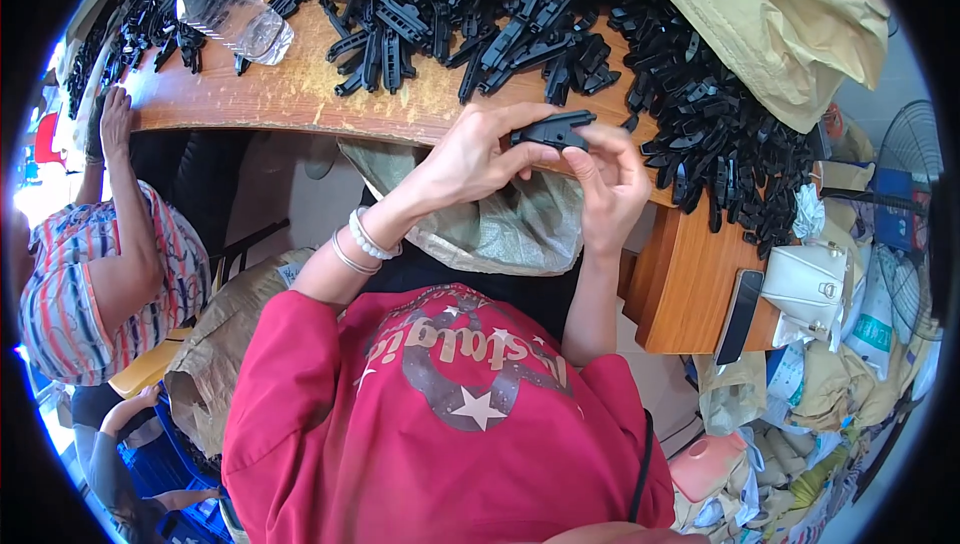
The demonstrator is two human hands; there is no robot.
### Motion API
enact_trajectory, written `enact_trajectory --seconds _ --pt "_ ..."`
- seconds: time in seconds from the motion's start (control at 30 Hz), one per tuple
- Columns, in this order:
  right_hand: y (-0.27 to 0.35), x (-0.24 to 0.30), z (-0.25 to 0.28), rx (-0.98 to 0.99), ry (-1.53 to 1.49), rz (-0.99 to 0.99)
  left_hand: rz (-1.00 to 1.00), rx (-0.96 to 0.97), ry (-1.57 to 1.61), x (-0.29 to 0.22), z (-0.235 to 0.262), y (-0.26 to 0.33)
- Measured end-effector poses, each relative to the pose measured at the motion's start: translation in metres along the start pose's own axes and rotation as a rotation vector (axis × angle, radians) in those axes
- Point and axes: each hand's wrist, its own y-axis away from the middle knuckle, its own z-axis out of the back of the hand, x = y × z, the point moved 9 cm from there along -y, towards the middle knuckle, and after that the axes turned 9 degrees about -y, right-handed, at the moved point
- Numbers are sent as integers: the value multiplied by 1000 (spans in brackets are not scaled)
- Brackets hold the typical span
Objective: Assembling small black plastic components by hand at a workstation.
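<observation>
Closest in, a red shirt [440, 414] fills the lower view, and both forearms rise from it toward the table edge. The left hand [470, 159], with bracelets [362, 244] at the wrist, and the right hand [610, 184] meet around one black plastic part [553, 130], held in the air just above a grey-green sack [500, 224] that hangs open below the table. The left fingers are curled and pinch the part's near end; the right fingers are narrowly closed against its far end and underside. By my judgement the work is far from over: a large heap of black parts [690, 114] lies spread over the wooden table [300, 94] beyond. A water bottle [228, 12] lies farther back, and tan bags [790, 24] sit at the far right.
</observation>
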Motion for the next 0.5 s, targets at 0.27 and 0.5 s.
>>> enact_trajectory --seconds 0.27,0.5 --pt "2 -8 3 40 -56 -138 -137 -3 -165 -4 2 6" --pt "1 -6 5 62 -99 -63 -3 55 49 3 -4 11"
